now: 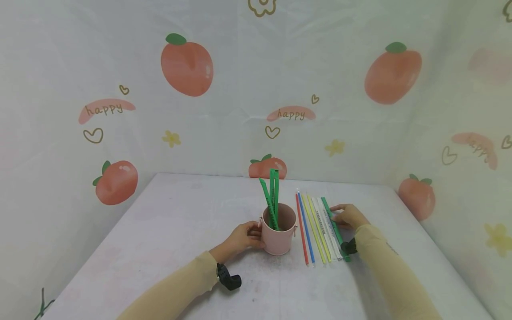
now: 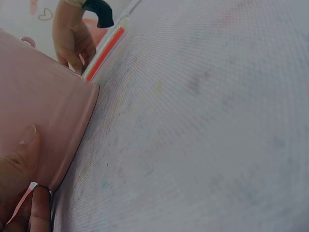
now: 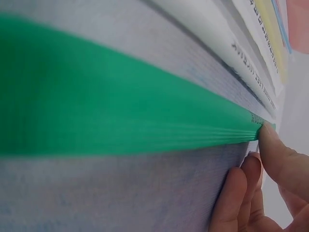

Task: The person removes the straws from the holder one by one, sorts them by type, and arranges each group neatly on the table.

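Note:
A small pink bucket (image 1: 277, 242) stands upright on the table, with several green wrapped straws (image 1: 274, 191) leaning out of it. My left hand (image 1: 243, 235) holds the bucket's left side; in the left wrist view its thumb (image 2: 26, 150) lies against the pink wall. To the right of the bucket, my right hand (image 1: 349, 216) is at the upper part of a green wrapped straw (image 1: 326, 205) lying on the table. Seen from the right wrist, thumb and fingers pinch that green straw (image 3: 120, 106) near its far end.
Left of the green straw lie white wrapped straws (image 1: 328, 231), yellow straws (image 1: 314, 226), a blue straw (image 1: 306, 229) and a red straw (image 1: 302, 231), side by side. Behind the table (image 1: 192, 200) hangs a printed cloth (image 1: 224, 133).

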### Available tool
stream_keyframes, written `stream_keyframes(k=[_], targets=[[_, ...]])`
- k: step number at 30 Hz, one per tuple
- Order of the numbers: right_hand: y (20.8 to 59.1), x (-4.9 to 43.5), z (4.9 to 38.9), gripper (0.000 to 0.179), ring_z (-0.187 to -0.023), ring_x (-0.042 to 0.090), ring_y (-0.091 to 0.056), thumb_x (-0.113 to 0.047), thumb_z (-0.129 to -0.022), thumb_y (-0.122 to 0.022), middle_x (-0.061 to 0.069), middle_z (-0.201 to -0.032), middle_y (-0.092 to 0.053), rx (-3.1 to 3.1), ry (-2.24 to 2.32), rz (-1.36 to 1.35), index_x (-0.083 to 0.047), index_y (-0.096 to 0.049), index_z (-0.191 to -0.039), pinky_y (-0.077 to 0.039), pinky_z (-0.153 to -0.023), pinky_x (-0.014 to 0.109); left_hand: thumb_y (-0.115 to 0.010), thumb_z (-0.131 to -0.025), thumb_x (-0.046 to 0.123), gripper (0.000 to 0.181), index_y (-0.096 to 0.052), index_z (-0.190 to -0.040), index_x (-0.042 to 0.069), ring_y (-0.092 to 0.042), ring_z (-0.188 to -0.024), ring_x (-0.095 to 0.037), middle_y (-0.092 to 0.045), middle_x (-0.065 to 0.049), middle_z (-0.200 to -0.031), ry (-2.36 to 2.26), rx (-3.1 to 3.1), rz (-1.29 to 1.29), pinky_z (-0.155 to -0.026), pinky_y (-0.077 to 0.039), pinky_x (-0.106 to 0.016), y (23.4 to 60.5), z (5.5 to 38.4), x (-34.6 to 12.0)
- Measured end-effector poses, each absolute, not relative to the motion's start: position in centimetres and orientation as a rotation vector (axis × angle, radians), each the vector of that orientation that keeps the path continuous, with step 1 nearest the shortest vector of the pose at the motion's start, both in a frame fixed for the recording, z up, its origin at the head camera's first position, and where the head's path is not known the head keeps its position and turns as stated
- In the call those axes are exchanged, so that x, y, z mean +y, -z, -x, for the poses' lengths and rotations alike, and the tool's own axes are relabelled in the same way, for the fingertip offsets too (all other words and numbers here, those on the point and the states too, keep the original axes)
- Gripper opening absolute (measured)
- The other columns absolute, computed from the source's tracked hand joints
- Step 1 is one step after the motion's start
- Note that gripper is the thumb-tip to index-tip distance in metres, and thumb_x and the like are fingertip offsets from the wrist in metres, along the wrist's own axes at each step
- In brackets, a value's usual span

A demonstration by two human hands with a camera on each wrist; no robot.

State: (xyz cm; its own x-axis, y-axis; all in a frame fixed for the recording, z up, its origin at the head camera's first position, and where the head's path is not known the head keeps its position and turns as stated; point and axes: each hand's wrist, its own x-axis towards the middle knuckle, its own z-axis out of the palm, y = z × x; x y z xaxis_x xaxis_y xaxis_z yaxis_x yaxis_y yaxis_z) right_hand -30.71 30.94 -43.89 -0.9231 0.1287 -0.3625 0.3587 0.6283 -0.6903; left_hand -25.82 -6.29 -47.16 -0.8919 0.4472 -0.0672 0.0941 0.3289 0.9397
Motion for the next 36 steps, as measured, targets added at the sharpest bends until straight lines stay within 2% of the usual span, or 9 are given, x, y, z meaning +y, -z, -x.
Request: stream_keyframes(k=[14, 28, 34, 36], targets=[[44.0, 31.2, 30.9, 0.052, -0.088, 0.017, -0.060, -0.006, -0.088, -0.067, 0.028, -0.135, -0.047, 2.562, 1.187, -0.385, -0.001, -0.051, -0.137, -0.055, -0.072, 0.023, -0.079, -0.078, 0.004, 0.050, -0.055, -0.122, -0.003, -0.061, -0.114, -0.031, -0.064, -0.019, -0.122, -1.600, 2.276, -0.498, -0.094, -0.055, -0.036, 47.2, 25.8, -6.3], [43.8, 31.2, 30.5, 0.055, -0.083, 0.014, -0.061, -0.009, -0.088, -0.069, 0.023, -0.122, -0.058, 2.547, 1.217, -0.381, 0.002, -0.048, -0.137, -0.055, -0.071, 0.023, -0.079, -0.078, 0.005, 0.051, -0.056, -0.122, -0.003, -0.062, -0.114, -0.030, -0.064, -0.017, -0.121, -1.607, 2.270, -0.483, -0.094, -0.054, -0.036, 47.3, 25.9, -6.3], [43.5, 31.1, 30.9, 0.056, -0.079, 0.014, -0.059, -0.011, -0.090, -0.066, 0.017, -0.112, -0.061, 2.517, 1.234, -0.405, 0.002, -0.044, -0.140, -0.054, -0.070, 0.024, -0.079, -0.078, 0.005, 0.051, -0.056, -0.123, -0.003, -0.061, -0.114, -0.029, -0.064, -0.017, -0.121, -1.604, 2.266, -0.479, -0.094, -0.055, -0.036, 47.2, 25.8, -6.3], [43.0, 30.9, 30.9, 0.056, -0.083, 0.016, -0.060, -0.012, -0.091, -0.065, 0.018, -0.116, -0.060, 2.515, 1.259, -0.394, 0.000, -0.043, -0.141, -0.053, -0.074, 0.026, -0.079, -0.078, 0.005, 0.051, -0.055, -0.123, -0.003, -0.061, -0.113, -0.029, -0.064, -0.017, -0.121, -1.610, 2.261, -0.476, -0.094, -0.055, -0.035, 47.2, 25.8, -6.3]])
